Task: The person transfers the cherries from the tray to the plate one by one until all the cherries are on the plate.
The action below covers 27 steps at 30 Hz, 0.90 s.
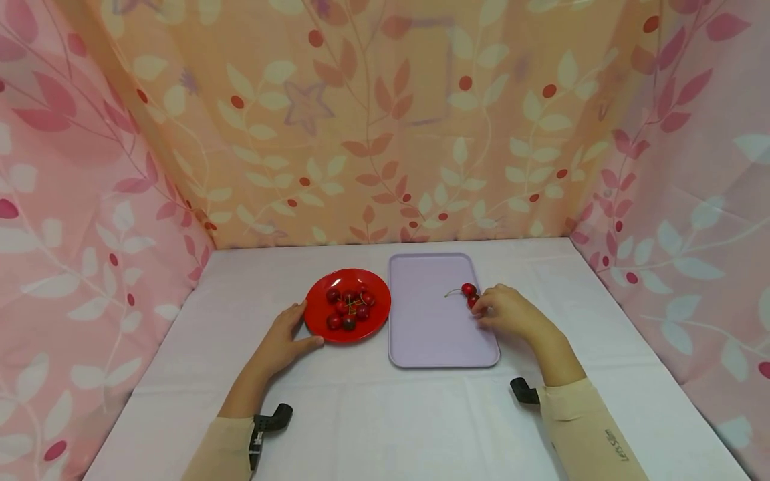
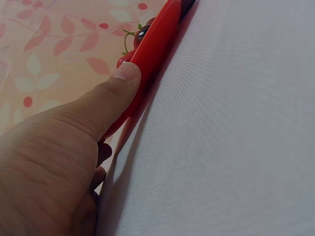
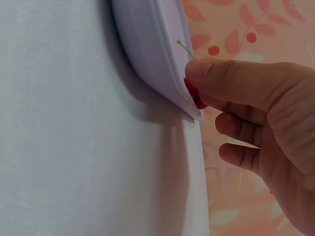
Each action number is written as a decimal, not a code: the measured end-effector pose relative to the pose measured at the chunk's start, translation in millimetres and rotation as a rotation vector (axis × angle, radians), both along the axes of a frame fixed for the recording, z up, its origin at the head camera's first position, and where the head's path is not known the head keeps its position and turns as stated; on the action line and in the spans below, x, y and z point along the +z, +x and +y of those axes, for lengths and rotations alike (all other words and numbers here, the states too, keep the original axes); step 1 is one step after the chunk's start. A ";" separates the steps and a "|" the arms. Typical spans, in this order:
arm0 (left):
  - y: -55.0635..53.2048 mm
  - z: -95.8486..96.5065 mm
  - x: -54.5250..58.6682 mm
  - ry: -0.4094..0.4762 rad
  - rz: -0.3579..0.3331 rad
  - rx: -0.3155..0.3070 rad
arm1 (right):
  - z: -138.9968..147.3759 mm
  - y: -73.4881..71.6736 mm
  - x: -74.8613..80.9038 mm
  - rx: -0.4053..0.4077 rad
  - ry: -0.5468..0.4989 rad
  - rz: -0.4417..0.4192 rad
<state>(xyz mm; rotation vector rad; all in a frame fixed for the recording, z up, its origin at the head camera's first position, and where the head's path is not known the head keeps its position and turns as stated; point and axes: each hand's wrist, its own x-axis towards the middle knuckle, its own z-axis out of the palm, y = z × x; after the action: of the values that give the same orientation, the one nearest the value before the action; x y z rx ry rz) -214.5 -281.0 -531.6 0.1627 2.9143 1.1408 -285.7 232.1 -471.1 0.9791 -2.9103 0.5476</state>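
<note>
A round red plate (image 1: pixel 319 321) carries several dark red cherries (image 1: pixel 341 307) with green stems. My left hand (image 1: pixel 285 342) holds the plate's left rim, the thumb lying on its edge in the left wrist view. To the right of the plate lies a lilac rectangular tray (image 1: pixel 430 334). At the tray's right edge my right hand (image 1: pixel 505 309) pinches a cherry (image 3: pixel 196 94) between thumb and fingers, which partly cover it. Another cherry (image 1: pixel 468 289) sits just beyond it, near a stem that points left.
White cloth (image 1: pixel 361 414) covers the table. An orange patterned curtain (image 1: pixel 385 133) hangs along the back edge, with pink patterned curtains (image 1: pixel 78 234) at both sides. A black wrist mount (image 1: pixel 277 417) sticks out from the left sleeve, and another (image 1: pixel 525 391) from the right.
</note>
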 end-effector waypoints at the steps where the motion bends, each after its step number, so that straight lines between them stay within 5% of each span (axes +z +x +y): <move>1: 0.1 0.3 -0.4 0.000 -0.001 0.002 | 0.4 0.0 -0.5 -0.002 0.001 -0.005; 27: 0.9 1.9 4.1 -0.007 0.008 -0.008 | 1.0 -5.2 -14.4 0.091 0.065 0.173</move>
<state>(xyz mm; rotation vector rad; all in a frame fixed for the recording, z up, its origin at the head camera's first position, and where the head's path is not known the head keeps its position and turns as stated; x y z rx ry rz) -213.6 -279.0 -527.5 0.1793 2.9219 1.1314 -290.9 233.0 -485.5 1.1119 -2.7582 0.3533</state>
